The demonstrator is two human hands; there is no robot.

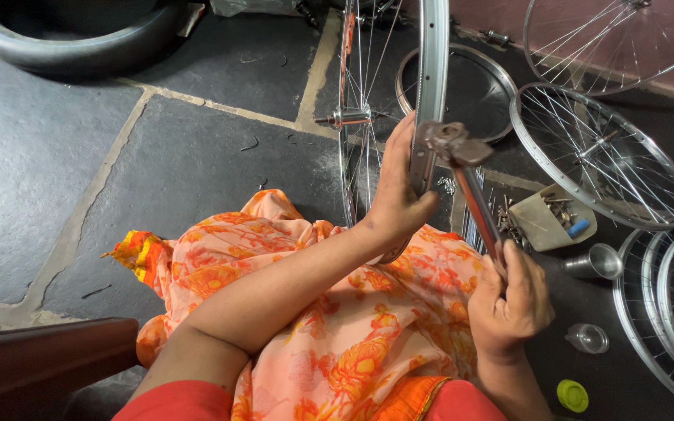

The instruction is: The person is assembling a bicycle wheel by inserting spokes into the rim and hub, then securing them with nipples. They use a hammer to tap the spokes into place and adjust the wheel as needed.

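Here's the upright wheel [429, 86] dead centre, my landmark, its silver rim standing on edge over the dark stone floor [181, 156] with the hub axle sticking out to its left. Below it, an orange flowered cloth [313, 312] covers my lap. To the right of the upright wheel, a second spoked wheel [598, 152] lies flat on the floor, and more rims crowd the right edge beyond it. Behind the upright wheel sits a bare round rim [473, 86]. Far to its left, at the top corner, I see a black tyre [72, 39].

My left hand [395, 191] is on the upright wheel's rim, fingers wrapped round the metal, thumb pressed against its right side. My right hand [509, 300], lower right of the wheel, is closed tight on the handle of a metal tool [462, 168], whose rusty head sits right against the rim.

Just right of the tool, a small open tray [551, 222] of bits. Below that, a metal funnel [598, 261], a clear small bottle [587, 337], then a green cap [572, 395].
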